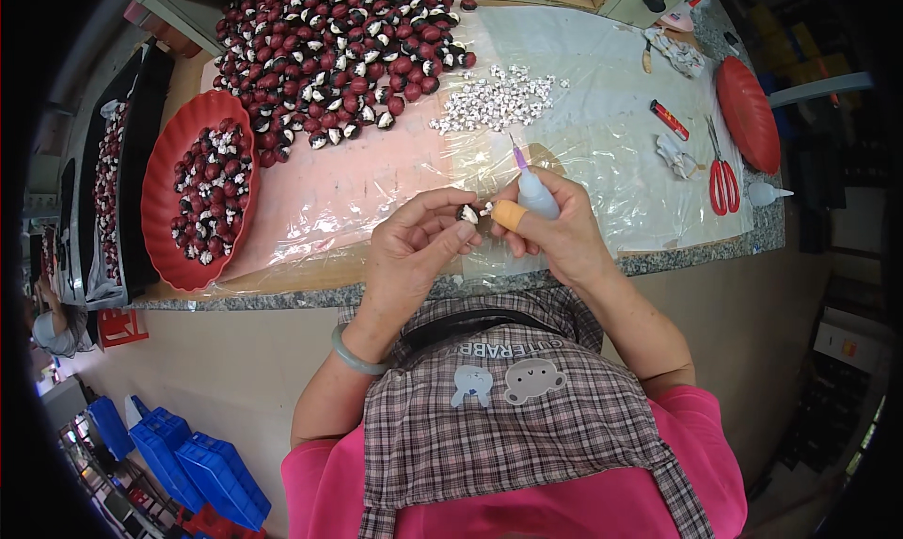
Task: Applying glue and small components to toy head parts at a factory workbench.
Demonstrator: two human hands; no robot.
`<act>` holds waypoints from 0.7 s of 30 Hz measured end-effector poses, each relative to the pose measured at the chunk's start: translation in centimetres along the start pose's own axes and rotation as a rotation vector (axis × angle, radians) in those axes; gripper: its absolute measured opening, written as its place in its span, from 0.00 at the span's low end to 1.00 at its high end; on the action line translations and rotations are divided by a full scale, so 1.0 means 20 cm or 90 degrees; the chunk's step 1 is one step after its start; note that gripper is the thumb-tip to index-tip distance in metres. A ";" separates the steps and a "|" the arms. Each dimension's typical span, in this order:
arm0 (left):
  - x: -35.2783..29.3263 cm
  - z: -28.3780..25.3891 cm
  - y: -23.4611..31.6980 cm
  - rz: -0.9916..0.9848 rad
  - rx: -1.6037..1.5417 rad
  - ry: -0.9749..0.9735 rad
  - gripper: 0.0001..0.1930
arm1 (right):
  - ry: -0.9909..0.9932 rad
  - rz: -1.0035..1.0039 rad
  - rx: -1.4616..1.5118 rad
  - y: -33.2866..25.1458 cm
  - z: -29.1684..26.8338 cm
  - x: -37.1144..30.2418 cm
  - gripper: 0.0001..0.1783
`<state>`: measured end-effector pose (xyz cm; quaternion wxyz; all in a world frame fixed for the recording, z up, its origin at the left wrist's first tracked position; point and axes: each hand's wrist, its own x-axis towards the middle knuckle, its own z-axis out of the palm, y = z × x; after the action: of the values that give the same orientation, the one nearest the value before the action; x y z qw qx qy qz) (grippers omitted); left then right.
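Note:
My left hand (425,236) is closed, pinching a small round black-and-white piece (467,215) between thumb and fingers. Close beside it, my right hand (557,221) grips a translucent squeeze bottle (536,193) whose thin purple needle tip (518,153) points up and away. An orange finger cover (509,214) wraps one digit of that hand. A tiny white piece (486,209) sits at its tip, almost against the round piece; whether the two touch, I cannot tell. Beyond my hands lie a pile of tiny white pieces (499,99) and a large heap of dark red, black and white balls (343,59).
On the left stands a red scalloped tray (160,214) of balls topped with white pieces. Toward the right lie red-handled scissors (723,186), a red tube (669,119), crumpled tissue (673,155), a red dish (748,116) and another squeeze bottle (767,194). Plastic sheeting (602,97) covers the table.

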<state>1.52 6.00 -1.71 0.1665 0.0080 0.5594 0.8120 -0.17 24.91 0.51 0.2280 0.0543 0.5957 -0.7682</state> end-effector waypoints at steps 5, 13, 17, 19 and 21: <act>-0.01 0.03 0.00 0.006 0.001 0.007 0.16 | 0.040 -0.068 -0.014 0.04 0.03 -0.01 0.06; -0.02 0.02 -0.03 0.022 0.005 0.004 0.15 | 0.075 -0.072 -0.039 0.06 0.06 -0.04 0.04; -0.03 0.05 -0.01 0.101 0.173 0.046 0.13 | 0.094 -0.108 -0.044 0.10 0.06 -0.05 0.04; -0.02 0.05 -0.01 0.138 0.273 0.062 0.13 | 0.107 -0.128 -0.063 0.12 0.08 -0.06 0.04; -0.02 0.04 -0.01 0.251 0.418 0.066 0.13 | 0.156 -0.166 -0.150 0.14 0.09 -0.07 0.04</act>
<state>2.13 6.73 -1.58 -0.0329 0.1269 0.7851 0.6053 2.60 23.09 -1.06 0.0577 0.0426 0.7066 -0.7040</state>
